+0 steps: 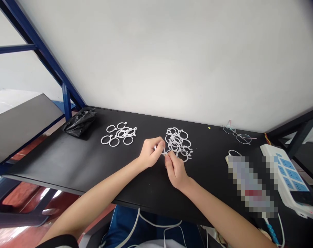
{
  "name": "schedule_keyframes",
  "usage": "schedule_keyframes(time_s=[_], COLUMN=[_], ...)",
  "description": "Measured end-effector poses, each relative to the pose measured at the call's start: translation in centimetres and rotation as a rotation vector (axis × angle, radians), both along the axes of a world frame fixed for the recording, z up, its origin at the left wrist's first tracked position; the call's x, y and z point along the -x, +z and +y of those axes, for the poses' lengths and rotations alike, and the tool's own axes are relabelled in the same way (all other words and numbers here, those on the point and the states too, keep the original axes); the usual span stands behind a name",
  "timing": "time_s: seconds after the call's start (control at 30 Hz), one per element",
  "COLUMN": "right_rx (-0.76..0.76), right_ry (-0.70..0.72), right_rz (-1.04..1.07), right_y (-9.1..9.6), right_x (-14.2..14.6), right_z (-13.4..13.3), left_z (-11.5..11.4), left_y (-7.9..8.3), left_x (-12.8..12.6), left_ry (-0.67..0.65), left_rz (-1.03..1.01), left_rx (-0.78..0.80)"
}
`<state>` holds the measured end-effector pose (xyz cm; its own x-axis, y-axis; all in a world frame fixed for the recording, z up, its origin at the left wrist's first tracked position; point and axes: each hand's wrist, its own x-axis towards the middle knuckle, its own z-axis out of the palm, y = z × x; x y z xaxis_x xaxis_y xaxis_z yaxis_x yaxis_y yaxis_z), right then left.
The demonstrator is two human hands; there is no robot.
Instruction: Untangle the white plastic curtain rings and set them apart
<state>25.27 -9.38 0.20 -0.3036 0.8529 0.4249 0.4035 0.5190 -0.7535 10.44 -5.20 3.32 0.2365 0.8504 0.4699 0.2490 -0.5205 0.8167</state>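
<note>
Both hands meet over the black tabletop with a white plastic ring (160,151) between them. My left hand (151,151) pinches one side of the ring between thumb and fingers. On the other side, my right hand (175,169) has its fingers closed on the ring's end; that end is partly hidden. Just beyond my right hand lies a heap of white rings (175,140), some with small tabs sticking out. A second group of white rings (122,133) is spread to the left of my left hand.
A crumpled black plastic bag (80,122) lies at the table's left end. To the right are eyeglasses (237,134), a blurred-out phone-like object (249,184) with a cable, and a white power strip (288,179). A wall (171,62) rises behind the black table (94,165).
</note>
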Motion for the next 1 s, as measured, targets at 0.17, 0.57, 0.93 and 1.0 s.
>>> schedule_keyframes(time_s=[0.17, 0.57, 0.93, 1.0], right_rx=[-0.003, -0.013, 0.007, 0.007], right_ry=[0.051, 0.055, 0.053, 0.053], right_rz=[0.005, 0.003, 0.018, 0.020], right_y=[-0.41, -0.42, -0.64, -0.67], right_x=[-0.21, -0.28, -0.23, -0.24], right_z=[0.09, -0.01, -0.04, -0.04], left_z=[-0.02, 0.05, -0.02, -0.02], left_y=[-0.25, -0.45, 0.12, 0.11], left_x=[-0.06, 0.02, 0.06, 0.04], left_ry=[-0.010, -0.042, -0.030, -0.033], left_rz=[-0.022, -0.019, 0.028, 0.029], left_rx=[0.026, 0.044, 0.039, 0.035])
